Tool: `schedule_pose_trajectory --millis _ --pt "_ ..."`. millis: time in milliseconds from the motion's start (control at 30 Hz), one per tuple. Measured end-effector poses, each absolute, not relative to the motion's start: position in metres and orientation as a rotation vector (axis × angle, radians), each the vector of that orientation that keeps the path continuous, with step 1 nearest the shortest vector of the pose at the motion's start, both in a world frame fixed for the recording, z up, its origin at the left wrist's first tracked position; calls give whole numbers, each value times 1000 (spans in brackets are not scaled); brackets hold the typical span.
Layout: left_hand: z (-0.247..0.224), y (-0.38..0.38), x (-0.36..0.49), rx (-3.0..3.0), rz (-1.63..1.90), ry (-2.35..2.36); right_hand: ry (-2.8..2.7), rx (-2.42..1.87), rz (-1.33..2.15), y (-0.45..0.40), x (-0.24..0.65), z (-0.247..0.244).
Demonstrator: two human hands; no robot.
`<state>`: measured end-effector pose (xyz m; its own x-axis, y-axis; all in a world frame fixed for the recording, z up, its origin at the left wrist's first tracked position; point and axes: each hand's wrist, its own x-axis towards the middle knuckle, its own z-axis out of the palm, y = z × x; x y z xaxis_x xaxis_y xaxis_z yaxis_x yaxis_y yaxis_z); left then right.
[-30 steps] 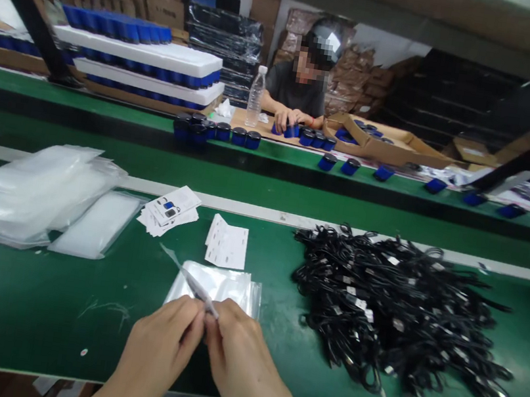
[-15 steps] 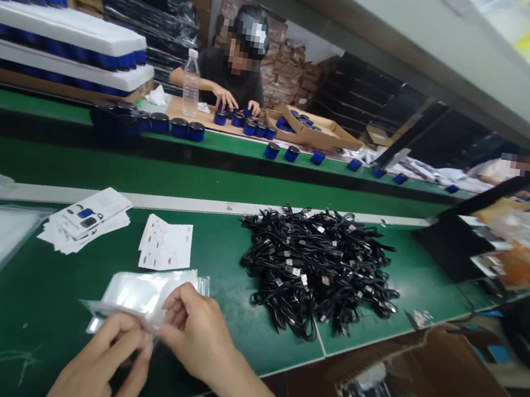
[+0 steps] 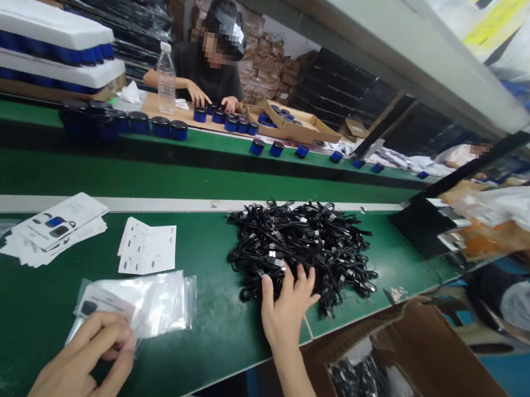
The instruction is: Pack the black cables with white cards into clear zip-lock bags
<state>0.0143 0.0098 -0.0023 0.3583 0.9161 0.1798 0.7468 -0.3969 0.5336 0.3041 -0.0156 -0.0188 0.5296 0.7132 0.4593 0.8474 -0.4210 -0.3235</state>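
Touching the near edge of a heap of black cables, the right hand has its fingers spread apart, their tips on the tangle, which lies on the green tabletop. The left hand sits at the lower edge of a clear poly bag with a dark-printed card showing through it. Its fingers are curled together there, though from this view they may be pinching the bag or only lying on it. Just above the bag lie a white sheet of labels and a stack of printed cards. Beyond the tabletop's right edge, an open cardboard box holds bagged black cables. At a farther green bench, a co-worker has both hands among blue-capped jars.
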Motion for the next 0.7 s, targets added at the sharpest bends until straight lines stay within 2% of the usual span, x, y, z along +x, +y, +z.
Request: schedule_pose_trajectory --millis 267,533,700 --pt "10 17 36 2219 651 1586 -1307 -2214 -207 0 267 -5" --pt "9 26 29 2211 522 1569 -1661 -2091 54 13 223 14" --pt "12 28 25 2223 483 1605 -1869 -2002 257 12 233 32"
